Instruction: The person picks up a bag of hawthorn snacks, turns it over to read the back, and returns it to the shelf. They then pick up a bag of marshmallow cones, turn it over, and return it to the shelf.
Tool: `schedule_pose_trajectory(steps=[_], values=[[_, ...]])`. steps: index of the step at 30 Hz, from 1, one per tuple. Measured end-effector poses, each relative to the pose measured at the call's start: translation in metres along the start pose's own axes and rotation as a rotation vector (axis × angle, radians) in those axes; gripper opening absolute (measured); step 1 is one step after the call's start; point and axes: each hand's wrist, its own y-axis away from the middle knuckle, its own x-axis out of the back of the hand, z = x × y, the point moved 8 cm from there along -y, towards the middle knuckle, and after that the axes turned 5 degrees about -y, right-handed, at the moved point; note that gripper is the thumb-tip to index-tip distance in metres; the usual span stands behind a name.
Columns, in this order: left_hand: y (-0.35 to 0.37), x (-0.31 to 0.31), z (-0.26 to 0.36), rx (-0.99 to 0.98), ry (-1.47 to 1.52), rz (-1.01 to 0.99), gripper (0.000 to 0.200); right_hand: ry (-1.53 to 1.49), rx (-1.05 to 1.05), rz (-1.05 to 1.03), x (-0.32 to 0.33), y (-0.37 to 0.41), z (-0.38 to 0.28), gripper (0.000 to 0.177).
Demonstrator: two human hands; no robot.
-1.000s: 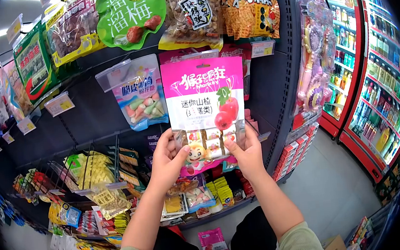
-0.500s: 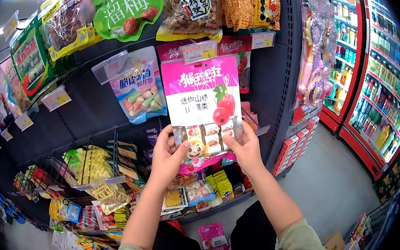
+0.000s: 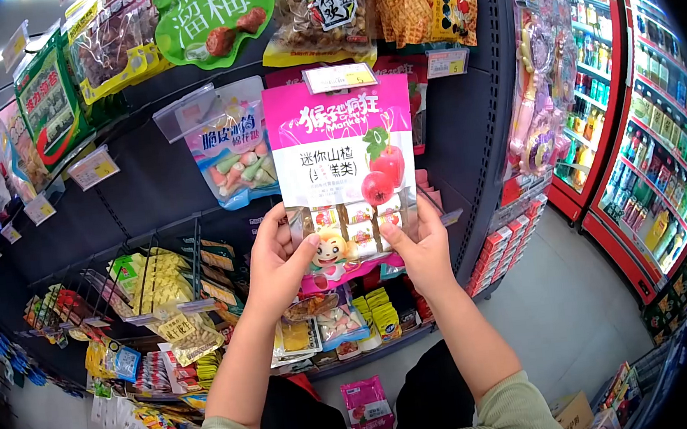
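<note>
Pink-and-white bag [image 3: 340,183] holds little wrapped sweets [image 3: 360,231]. Left hand [image 3: 279,262] and right hand [image 3: 423,252] grip it, higher than before.

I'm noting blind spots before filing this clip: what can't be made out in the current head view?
All in the head view:
Left hand and right hand: most fingers are hidden behind the held bag.
Held bag: its back faces away.
Pink bags behind it: mostly covered by it.
Green bag: top cut off by the upper edge.
Drinks: labels too small to read.
</note>
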Motion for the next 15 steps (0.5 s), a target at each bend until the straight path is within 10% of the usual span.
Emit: schedule_pose_trajectory(steps=[15], values=[[-0.017,-0.002,-0.005,0.049,-0.041,0.02,0.044,-0.008,-0.025,0.035,0.011,-0.016,0.017,0.04]])
